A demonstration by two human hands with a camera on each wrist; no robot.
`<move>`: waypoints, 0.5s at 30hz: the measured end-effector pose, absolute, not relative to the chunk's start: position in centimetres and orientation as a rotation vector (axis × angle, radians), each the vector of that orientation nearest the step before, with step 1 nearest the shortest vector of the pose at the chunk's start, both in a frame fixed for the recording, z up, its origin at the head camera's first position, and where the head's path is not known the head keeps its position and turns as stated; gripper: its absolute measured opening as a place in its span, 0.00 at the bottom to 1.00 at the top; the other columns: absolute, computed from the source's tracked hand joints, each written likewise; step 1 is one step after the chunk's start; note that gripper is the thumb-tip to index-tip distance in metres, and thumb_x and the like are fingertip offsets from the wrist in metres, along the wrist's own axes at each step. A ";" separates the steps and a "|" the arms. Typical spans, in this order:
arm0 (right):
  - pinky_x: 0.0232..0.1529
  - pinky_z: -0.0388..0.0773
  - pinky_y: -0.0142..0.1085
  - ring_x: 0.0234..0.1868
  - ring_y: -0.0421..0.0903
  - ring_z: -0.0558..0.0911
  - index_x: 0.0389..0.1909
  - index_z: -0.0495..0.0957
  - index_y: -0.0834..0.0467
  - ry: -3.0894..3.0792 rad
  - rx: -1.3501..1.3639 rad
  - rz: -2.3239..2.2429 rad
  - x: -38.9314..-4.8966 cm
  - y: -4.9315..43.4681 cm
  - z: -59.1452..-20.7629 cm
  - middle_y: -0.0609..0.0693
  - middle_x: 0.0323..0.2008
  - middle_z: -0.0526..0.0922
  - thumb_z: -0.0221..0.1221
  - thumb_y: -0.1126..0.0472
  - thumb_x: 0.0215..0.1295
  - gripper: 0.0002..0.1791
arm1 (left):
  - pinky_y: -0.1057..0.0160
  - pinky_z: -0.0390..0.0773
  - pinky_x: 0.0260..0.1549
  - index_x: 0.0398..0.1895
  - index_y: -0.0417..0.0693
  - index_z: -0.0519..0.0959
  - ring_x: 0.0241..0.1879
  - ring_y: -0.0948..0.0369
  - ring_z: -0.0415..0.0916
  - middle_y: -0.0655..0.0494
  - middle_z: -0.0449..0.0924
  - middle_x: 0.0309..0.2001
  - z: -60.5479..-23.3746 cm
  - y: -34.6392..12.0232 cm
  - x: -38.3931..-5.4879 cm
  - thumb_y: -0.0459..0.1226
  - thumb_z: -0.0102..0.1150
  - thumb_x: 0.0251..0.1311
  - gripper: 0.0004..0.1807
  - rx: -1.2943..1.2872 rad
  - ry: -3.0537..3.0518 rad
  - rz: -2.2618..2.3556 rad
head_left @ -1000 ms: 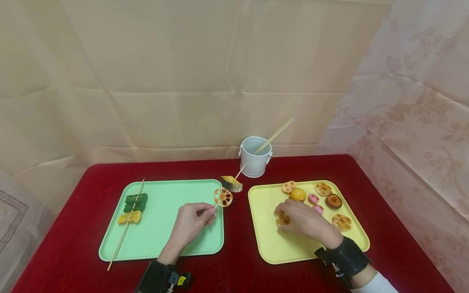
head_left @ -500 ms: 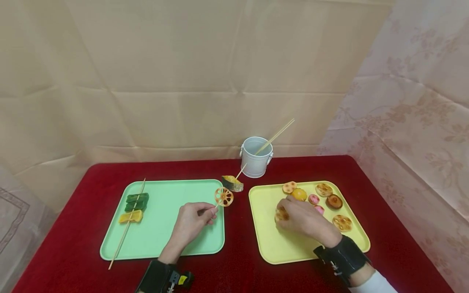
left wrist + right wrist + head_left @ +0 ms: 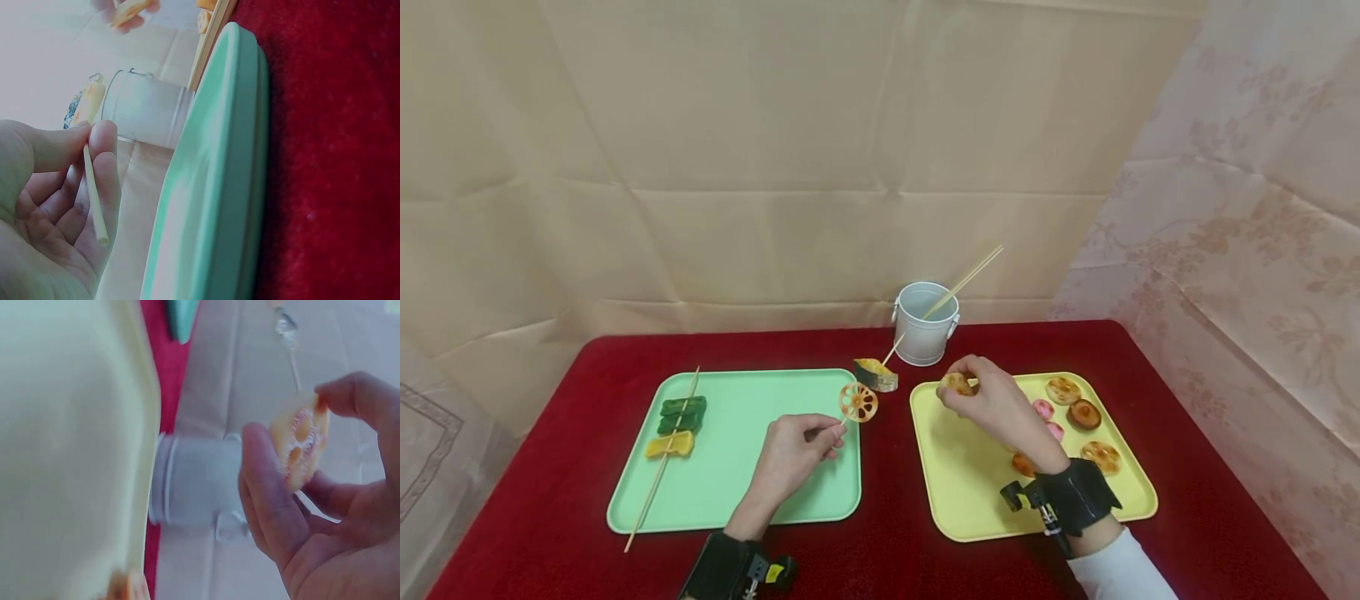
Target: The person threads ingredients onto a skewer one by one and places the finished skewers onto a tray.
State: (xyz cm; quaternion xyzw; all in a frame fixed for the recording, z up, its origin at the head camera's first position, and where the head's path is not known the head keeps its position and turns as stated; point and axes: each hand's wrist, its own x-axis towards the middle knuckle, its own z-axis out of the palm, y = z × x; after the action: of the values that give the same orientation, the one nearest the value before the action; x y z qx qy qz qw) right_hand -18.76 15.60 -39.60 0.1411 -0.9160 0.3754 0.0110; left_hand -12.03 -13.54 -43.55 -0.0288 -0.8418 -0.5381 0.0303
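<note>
Over the right edge of the green tray (image 3: 760, 392), my left hand (image 3: 793, 454) pinches the lower part of a skewer (image 3: 95, 200) between thumb and forefinger. Threaded on it are a lotus root slice (image 3: 858, 403) near the fingers and a yellow pumpkin wedge (image 3: 874, 377) with dark rind farther up; the bare tip sticks out beyond. My right hand (image 3: 1000, 408) holds another browned lotus root slice (image 3: 306, 440) by its edges, raised above the far left part of the yellow tray (image 3: 943, 475). Its fingers and thumb leave the slice's face visible in the right wrist view.
Behind the trays stands a white bucket (image 3: 917, 342) with thin skewers (image 3: 966, 279) leaning out. On the yellow tray lie a mushroom (image 3: 1083, 413), pink pieces (image 3: 1043, 408) and browned slices (image 3: 1101, 456). A loaded skewer (image 3: 674, 425) lies at the green tray's left.
My right hand has picked the lotus root slice up from the yellow tray and carried it up, away and slightly left. The left hand and its skewer stay nearly still.
</note>
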 end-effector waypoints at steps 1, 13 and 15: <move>0.37 0.78 0.38 0.34 0.45 0.82 0.45 0.80 0.56 -2.845 0.416 1.282 -19.0 15.4 -39.5 0.50 0.38 0.82 0.68 0.50 0.65 0.16 | 0.67 0.78 0.24 0.39 0.37 0.89 0.24 0.62 0.84 0.52 0.87 0.27 -43.5 -13.5 -12.0 0.32 0.69 0.66 0.06 -0.089 -2.594 -1.661; 0.41 0.86 0.35 0.41 0.46 0.83 0.60 0.76 0.67 -2.463 0.255 2.115 -21.2 13.5 -40.2 0.60 0.45 0.81 0.65 0.61 0.73 0.20 | 0.68 0.78 0.25 0.39 0.37 0.89 0.24 0.61 0.84 0.52 0.87 0.27 -43.6 -13.6 -12.1 0.33 0.69 0.66 0.06 -0.086 -2.597 -1.673; 0.43 0.85 0.35 0.43 0.46 0.83 0.63 0.75 0.68 -2.424 0.216 2.200 -21.3 13.4 -40.4 0.60 0.48 0.80 0.63 0.62 0.74 0.21 | 0.68 0.78 0.25 0.38 0.37 0.89 0.24 0.60 0.84 0.51 0.87 0.27 -43.5 -13.6 -12.1 0.33 0.69 0.65 0.06 -0.088 -2.593 -1.687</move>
State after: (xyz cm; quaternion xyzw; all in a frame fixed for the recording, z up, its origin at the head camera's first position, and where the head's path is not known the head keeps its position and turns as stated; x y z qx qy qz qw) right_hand -21.27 13.37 -40.39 0.0656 -0.7372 0.6689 -0.0695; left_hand -12.13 -13.63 -43.53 -0.0283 -0.8375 -0.5451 0.0235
